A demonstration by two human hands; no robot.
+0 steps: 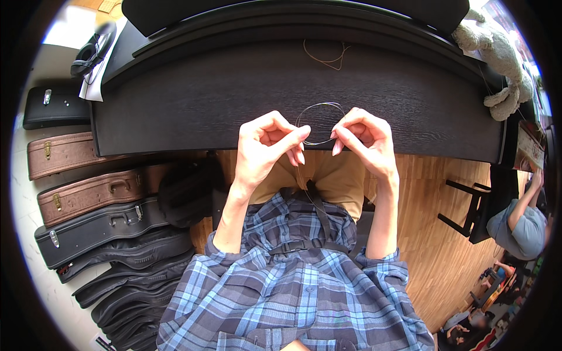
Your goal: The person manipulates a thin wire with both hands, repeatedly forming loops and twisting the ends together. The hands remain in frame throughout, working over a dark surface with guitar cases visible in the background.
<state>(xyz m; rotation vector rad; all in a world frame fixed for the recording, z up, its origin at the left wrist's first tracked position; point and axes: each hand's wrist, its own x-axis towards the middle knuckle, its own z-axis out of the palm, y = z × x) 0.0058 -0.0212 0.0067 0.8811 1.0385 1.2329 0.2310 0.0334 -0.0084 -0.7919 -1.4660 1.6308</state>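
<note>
Between my two hands is a thin wire, likely an instrument string [322, 104], bent into a loop. My left hand [270, 142] pinches the loop's left side between thumb and fingers. At the right side, the fingertips of my right hand [364, 140] pinch the same loop. One loose end of the string hangs below my left hand, in front of my lap. Both hands are held over the front edge of a black wooden surface [197, 105], which looks like a closed digital piano lid. Farther back on it lies a second, brass-coloured coiled string [327, 63].
Several instrument cases, including a brown guitar case [88, 191] and a black one [101, 226], stand in a row at left. Headphones [90, 55] lie at the far left corner, a grey plush toy [496, 52] at the right. Rightward are a black stool [472, 206] and a seated person [518, 230].
</note>
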